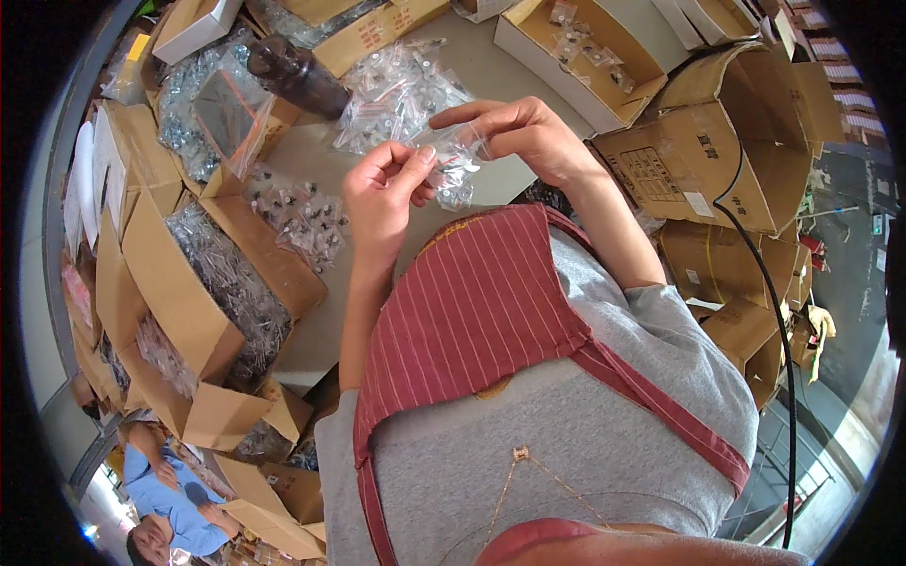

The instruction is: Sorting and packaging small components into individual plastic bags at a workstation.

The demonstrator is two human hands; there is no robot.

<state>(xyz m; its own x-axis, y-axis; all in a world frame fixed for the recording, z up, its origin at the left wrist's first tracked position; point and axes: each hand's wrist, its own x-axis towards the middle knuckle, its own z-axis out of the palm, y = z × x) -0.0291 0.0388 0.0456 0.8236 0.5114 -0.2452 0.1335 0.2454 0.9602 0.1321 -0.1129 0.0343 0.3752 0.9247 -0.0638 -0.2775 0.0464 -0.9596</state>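
A small clear plastic bag (457, 177) with shiny metal pieces in it hangs between my two hands, over the table's near edge. My left hand (385, 185) pinches its left side between thumb and curled fingers. From the right, my right hand (533, 137) holds the bag's upper edge with thumb and fingers, the index finger reaching out to the left. Just beyond the hands lies a pile of similar filled bags (396, 94), some with a red strip. The kind of metal pieces is too small to make out.
A dark bottle (297, 75) lies or leans left of the pile. More small bags with dark parts (300, 219) lie nearer left. Open cartons of bagged parts (151, 274) crowd the left; another carton (661, 170) stands right, beside a black cable (769, 274). A person in blue (175, 495) is at lower left.
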